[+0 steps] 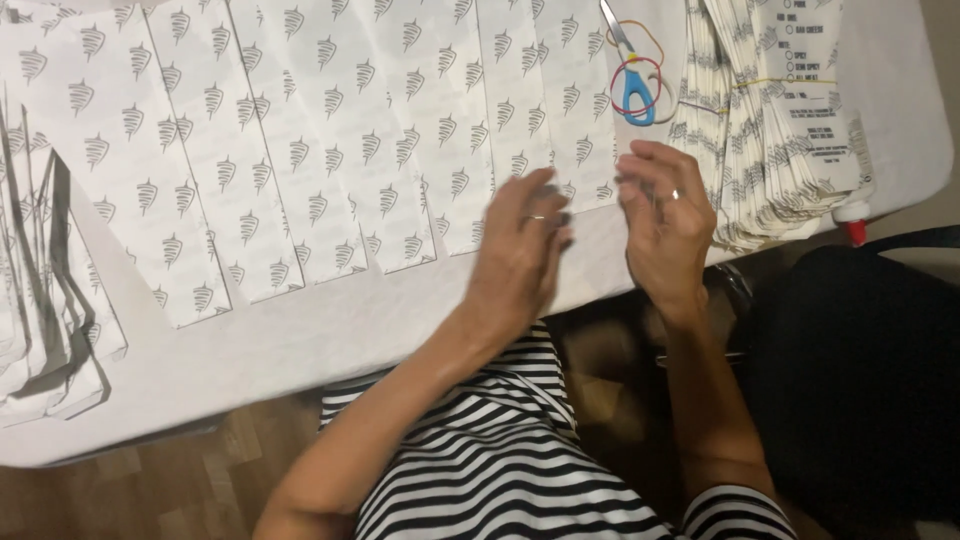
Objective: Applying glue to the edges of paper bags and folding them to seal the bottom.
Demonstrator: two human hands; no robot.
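hovering over overlapped printed paper sheets (pixel 330 150), left hand (pixel 520 250), right hand (pixel 665 220).

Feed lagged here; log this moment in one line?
left hand: over printed sheets | right hand: beside bag stack | scissors: untouched

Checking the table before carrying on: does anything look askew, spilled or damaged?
Nothing spilled or torn. The white printed paper sheets lie fanned in an even overlapping row. Blue-handled scissors rest among loose rubber bands. Both hands, left hand and right hand, are blurred.
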